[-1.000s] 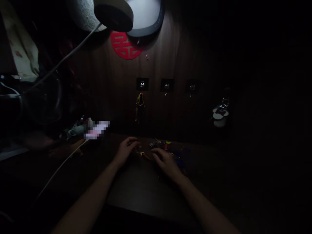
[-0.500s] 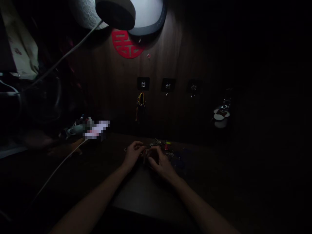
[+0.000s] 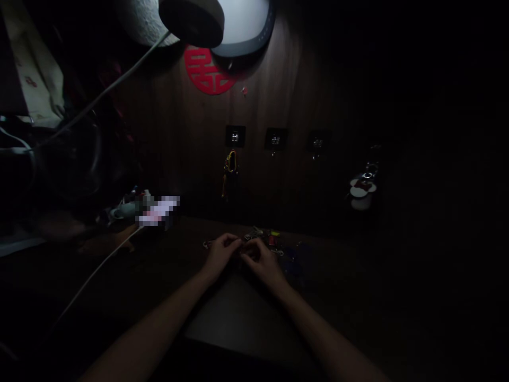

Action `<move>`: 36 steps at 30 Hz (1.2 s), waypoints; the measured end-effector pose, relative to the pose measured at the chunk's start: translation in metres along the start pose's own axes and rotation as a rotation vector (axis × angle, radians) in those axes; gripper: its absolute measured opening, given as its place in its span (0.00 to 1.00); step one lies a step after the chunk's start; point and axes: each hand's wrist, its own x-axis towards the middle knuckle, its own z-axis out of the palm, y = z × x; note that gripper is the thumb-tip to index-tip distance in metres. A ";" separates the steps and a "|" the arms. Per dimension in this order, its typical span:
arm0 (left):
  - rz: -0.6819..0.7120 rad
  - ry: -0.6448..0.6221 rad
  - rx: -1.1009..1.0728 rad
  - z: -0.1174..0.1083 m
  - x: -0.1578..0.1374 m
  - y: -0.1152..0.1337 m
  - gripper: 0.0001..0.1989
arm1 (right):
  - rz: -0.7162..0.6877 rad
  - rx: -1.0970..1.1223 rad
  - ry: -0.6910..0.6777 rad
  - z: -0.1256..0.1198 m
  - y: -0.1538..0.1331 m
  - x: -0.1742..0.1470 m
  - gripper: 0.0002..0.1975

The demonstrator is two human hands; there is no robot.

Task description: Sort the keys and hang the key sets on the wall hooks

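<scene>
In the dim head view, my left hand [image 3: 220, 255] and my right hand [image 3: 260, 260] meet at the middle of the dark table [image 3: 230, 310]. Both are pinched, fingertips almost together, and whatever small thing lies between them is too dark to make out. Just behind my right hand is a small pile of keys and trinkets [image 3: 256, 232], with a red piece [image 3: 272, 241] and a yellow-green piece [image 3: 275, 233]. A metal clasp [image 3: 280, 252] lies at its near side. Left of my left hand shows another small clasp [image 3: 206, 244]. Dark blue items [image 3: 293, 261] spread to the right.
A lit, pixelated screen [image 3: 159, 210] stands at left with a white cable [image 3: 105, 262] running from it. Wall hooks [image 3: 276, 139] line the back, one holding a yellow cord [image 3: 231, 162]. A white flower-shaped object [image 3: 361, 191] is at right. A lamp [image 3: 193, 21] hangs above.
My left hand has moved slightly right, bringing its fingertips closer to my right hand's. The pale and reddish bit seen between the fingers before is now hidden. My right hand has barely moved.
</scene>
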 end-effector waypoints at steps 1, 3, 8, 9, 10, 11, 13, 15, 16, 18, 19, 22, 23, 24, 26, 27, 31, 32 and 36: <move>-0.006 -0.003 -0.008 0.000 0.000 0.000 0.09 | 0.001 -0.006 0.002 0.000 0.000 0.000 0.09; -0.018 -0.022 -0.035 0.001 -0.001 -0.001 0.10 | -0.001 -0.050 0.004 0.000 -0.001 0.000 0.11; -0.055 -0.104 -0.160 0.003 -0.002 -0.002 0.12 | -0.058 -0.180 -0.024 -0.001 -0.004 -0.004 0.09; -0.067 -0.114 -0.196 0.003 -0.002 -0.001 0.11 | -0.073 -0.189 -0.032 -0.002 -0.004 -0.004 0.08; -0.081 -0.122 -0.236 0.002 -0.003 0.000 0.11 | -0.087 -0.191 -0.037 -0.002 -0.004 -0.004 0.08; -0.093 -0.127 -0.280 0.001 -0.003 0.003 0.11 | -0.098 -0.190 -0.038 -0.003 -0.004 -0.004 0.08; -0.108 -0.135 -0.371 -0.002 -0.004 0.008 0.10 | -0.108 -0.184 -0.029 -0.004 -0.003 -0.003 0.08; -0.118 -0.151 -0.439 -0.005 -0.004 0.014 0.10 | -0.111 -0.181 -0.009 -0.006 -0.002 -0.002 0.08; -0.123 -0.159 -0.461 -0.007 -0.004 0.016 0.10 | -0.111 -0.181 -0.001 -0.006 -0.002 -0.002 0.07; -0.125 -0.170 -0.489 -0.009 -0.003 0.020 0.11 | -0.123 -0.181 0.009 -0.008 -0.002 -0.002 0.07; -0.119 -0.170 -0.497 -0.010 -0.003 0.022 0.11 | -0.133 -0.186 0.011 -0.008 -0.002 -0.002 0.06; -0.088 -0.166 -0.487 -0.013 0.003 0.027 0.12 | -0.173 -0.219 0.022 -0.010 0.000 -0.003 0.07; -0.082 -0.164 -0.467 -0.014 0.006 0.029 0.13 | -0.182 -0.229 0.026 -0.011 0.002 -0.003 0.07; -0.076 -0.153 -0.444 -0.015 0.010 0.031 0.14 | -0.188 -0.239 0.028 -0.011 0.003 -0.003 0.07; -0.049 -0.105 -0.396 -0.018 0.022 0.038 0.15 | -0.195 -0.255 0.030 -0.012 0.005 -0.002 0.08; -0.023 -0.062 -0.378 -0.020 0.029 0.042 0.15 | -0.197 -0.262 0.030 -0.013 0.005 -0.002 0.08; 0.153 0.049 -0.320 -0.023 0.062 0.065 0.15 | -0.190 -0.302 0.019 -0.015 0.001 -0.004 0.09; 0.193 0.059 -0.295 -0.023 0.070 0.073 0.15 | -0.183 -0.311 0.014 -0.015 0.000 -0.004 0.09; 0.339 0.160 -0.124 -0.019 0.097 0.105 0.14 | -0.183 -0.327 0.007 -0.017 -0.003 -0.005 0.09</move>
